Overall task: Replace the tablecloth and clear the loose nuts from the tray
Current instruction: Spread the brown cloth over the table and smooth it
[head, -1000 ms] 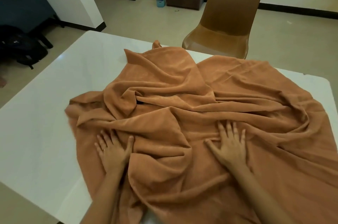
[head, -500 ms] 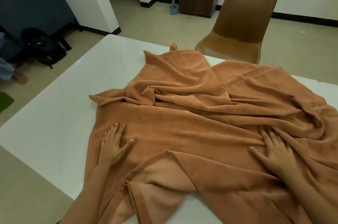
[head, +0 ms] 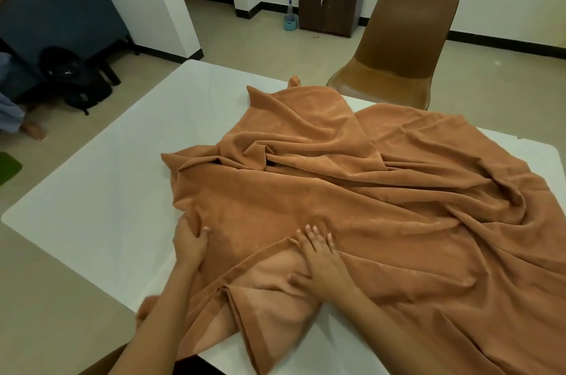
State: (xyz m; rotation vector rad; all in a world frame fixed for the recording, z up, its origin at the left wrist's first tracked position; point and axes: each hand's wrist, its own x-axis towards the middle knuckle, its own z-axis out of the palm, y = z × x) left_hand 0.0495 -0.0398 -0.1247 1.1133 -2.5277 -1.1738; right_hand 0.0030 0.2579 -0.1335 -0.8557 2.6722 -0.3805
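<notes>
Tablecloth (head: 352,206), orange-brown, lies bunched across the middle and right of the white table (head: 101,190); left part of the tabletop bare. Deep folds run through the far centre and right side. One near corner is turned over, paler underside up, with the near-left edge hanging off the table's near edge.

Left hand (head: 188,241): at the cloth's left edge, thumb on top, fingers tucked beneath; appears to pinch the edge. Right hand (head: 323,264): flat, fingers spread, palm pressed down on the turned-over flap near centre.

No tray or nuts in view.

Step in hand, by judgement: spreading the cloth. Far from flat.

Next move likely calls for drawing the left edge out over the bare tabletop while the right hand anchors, then unfolding the near corner and smoothing the far folds.

Brown chair (head: 395,46) at the far edge.
</notes>
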